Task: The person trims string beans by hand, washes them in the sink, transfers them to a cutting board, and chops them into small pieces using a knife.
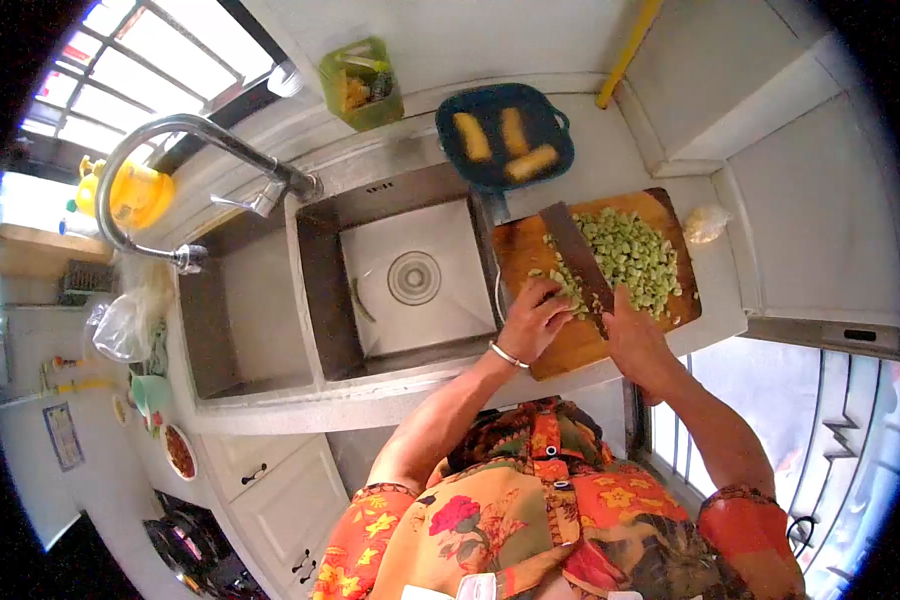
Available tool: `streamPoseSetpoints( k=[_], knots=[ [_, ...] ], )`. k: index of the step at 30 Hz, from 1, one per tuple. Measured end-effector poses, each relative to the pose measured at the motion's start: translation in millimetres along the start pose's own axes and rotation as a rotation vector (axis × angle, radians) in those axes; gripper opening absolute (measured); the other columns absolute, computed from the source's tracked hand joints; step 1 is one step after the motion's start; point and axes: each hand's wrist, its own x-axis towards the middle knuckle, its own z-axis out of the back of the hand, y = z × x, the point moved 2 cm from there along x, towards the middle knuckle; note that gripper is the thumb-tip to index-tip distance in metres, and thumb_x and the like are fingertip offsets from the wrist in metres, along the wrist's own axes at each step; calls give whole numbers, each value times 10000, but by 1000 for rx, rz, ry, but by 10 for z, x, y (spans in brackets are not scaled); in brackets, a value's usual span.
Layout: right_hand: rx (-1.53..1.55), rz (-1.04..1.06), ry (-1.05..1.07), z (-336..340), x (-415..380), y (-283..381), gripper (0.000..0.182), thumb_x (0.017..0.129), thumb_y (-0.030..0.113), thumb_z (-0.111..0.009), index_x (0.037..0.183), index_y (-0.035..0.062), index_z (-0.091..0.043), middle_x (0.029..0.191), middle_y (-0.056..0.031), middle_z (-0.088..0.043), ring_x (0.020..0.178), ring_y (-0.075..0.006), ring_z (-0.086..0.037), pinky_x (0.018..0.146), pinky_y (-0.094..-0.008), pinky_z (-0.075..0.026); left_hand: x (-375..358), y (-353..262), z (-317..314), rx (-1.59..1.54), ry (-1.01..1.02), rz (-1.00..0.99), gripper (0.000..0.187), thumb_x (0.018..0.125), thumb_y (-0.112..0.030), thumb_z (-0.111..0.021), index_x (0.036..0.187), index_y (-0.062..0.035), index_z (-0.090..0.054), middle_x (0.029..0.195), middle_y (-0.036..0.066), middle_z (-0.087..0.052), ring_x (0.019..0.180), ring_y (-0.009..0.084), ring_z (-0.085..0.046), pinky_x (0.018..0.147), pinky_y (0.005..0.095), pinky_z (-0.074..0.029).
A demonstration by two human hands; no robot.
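Observation:
My right hand (634, 343) is wrapped round the handle of a cleaver (576, 250). Its broad dark blade stands on the wooden cutting board (522, 248) and points away from me. Left of the blade, my left hand (533, 322), with a white bangle at its wrist, has its fingers curled down on green vegetable pieces (568, 288). To the right of the blade lies a heap of chopped green vegetable (632, 262), cut into small bits. The cleaver's handle is mostly hidden by my fingers.
Left of the board is a steel sink (370, 250) with a curved faucet (192, 122). Behind the board stands a dark teal basin (454, 103) holding yellow pieces (532, 162). A green container (370, 112) sits by the wall, and a small plastic bag (705, 223) lies right of the board.

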Motion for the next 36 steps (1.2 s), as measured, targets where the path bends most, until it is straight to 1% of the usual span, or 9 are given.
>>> streamPoseSetpoints(
  k=[3, 5, 15, 18, 20, 21, 28, 33, 36],
  knots=[
    [-94, -81, 154, 154, -60, 125, 313, 857, 121, -450, 1111, 3, -311, 760, -278, -590, 769, -472, -572, 675, -534, -434, -14, 59, -30, -44, -39, -39, 296, 589, 0, -726, 843, -54, -584, 932, 118, -532, 881, 308, -518, 758, 373, -439],
    [-152, -16, 240, 109, -48, 63, 321, 861, 126, -455, 1101, -25, -304, 783, -290, -587, 779, -467, -575, 684, -532, -437, -29, 74, -32, -73, -44, 33, 290, 586, 0, -731, 826, -47, -576, 928, 124, -530, 861, 306, -522, 746, 372, -437],
    [-148, 54, 350, 129, 210, 85, 282, 873, 124, -465, 1038, -31, -296, 718, -287, -556, 729, -468, -555, 632, -527, -417, -22, 156, -39, -172, -91, -19, 280, 594, -4, -742, 794, -43, -550, 865, 109, -539, 843, 303, -526, 708, 373, -440],
    [-126, -3, 277, -155, 252, 38, 293, 870, 123, -466, 1053, -12, -282, 704, -289, -554, 700, -477, -548, 609, -546, -406, 13, 160, -1, -104, -45, 18, 276, 590, -3, -738, 783, -51, -548, 851, 106, -536, 832, 301, -524, 695, 371, -440],
    [17, 112, 115, -217, 195, 116, 296, 874, 124, -453, 1069, -1, -268, 694, -291, -551, 672, -493, -532, 586, -563, -390, -32, 121, 8, -93, -5, 46, 274, 586, 2, -731, 781, -57, -548, 844, 106, -535, 824, 302, -522, 691, 367, -443],
    [-25, 4, 152, -308, 228, 68, 292, 881, 139, -440, 1073, 2, -268, 696, -296, -548, 673, -505, -518, 585, -566, -382, -14, 139, 6, -89, -6, 37, 274, 586, 2, -731, 781, -57, -548, 844, 106, -535, 824, 302, -522, 691, 367, -443],
    [12, 36, 63, -183, 142, 84, 303, 885, 162, -439, 1088, -14, -298, 733, -302, -555, 708, -498, -523, 613, -558, -389, -24, 77, -12, -68, -69, -66, 276, 578, 15, -723, 777, -52, -545, 893, 114, -535, 847, 309, -520, 727, 382, -441],
    [17, 5, -50, -77, 78, 28, 335, 884, 162, -440, 1131, -20, -304, 741, -290, -564, 726, -479, -542, 648, -550, -407, -40, 59, -17, -31, -30, 10, 321, 565, 0, -746, 823, -37, -559, 939, 128, -530, 887, 319, -523, 760, 373, -448],
    [-15, 48, -12, 85, -13, 89, 337, 882, 159, -441, 1133, -19, -303, 737, -287, -568, 735, -472, -550, 650, -538, -418, -23, -14, 26, -45, -21, 76, 378, 556, -12, -755, 889, -34, -576, 963, 131, -527, 909, 322, -519, 773, 380, -453]
  ],
)
